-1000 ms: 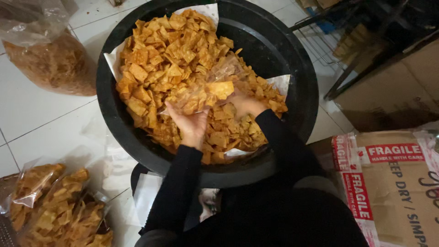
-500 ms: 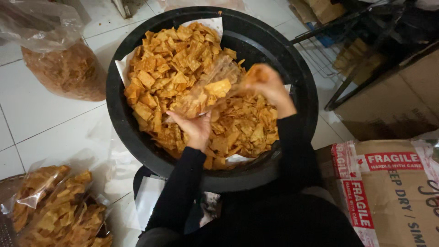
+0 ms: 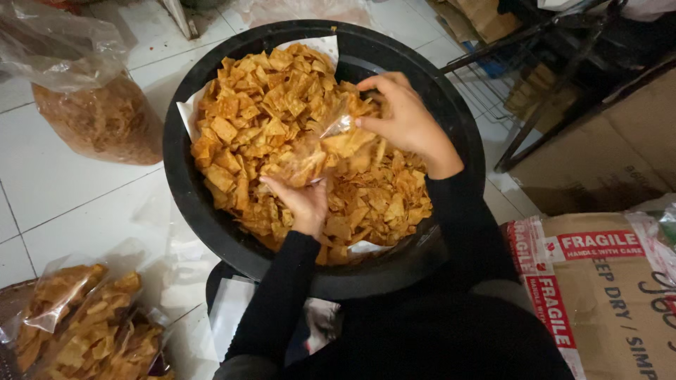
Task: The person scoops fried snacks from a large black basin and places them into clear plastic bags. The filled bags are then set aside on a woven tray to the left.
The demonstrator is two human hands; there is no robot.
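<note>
Left hand (image 3: 304,203) grips the small clear plastic bag (image 3: 320,144) from below, fingers closed on it. Right hand (image 3: 403,116), risen from the heap of orange square chips (image 3: 260,112), now pinches chips at the bag's mouth, above the left grip, over the round black basin (image 3: 465,127).

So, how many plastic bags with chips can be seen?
4: one held over the basin, a big one top left, two at bottom left. Others may be hidden.

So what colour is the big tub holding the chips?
Black tub, seen in the head view.
</note>
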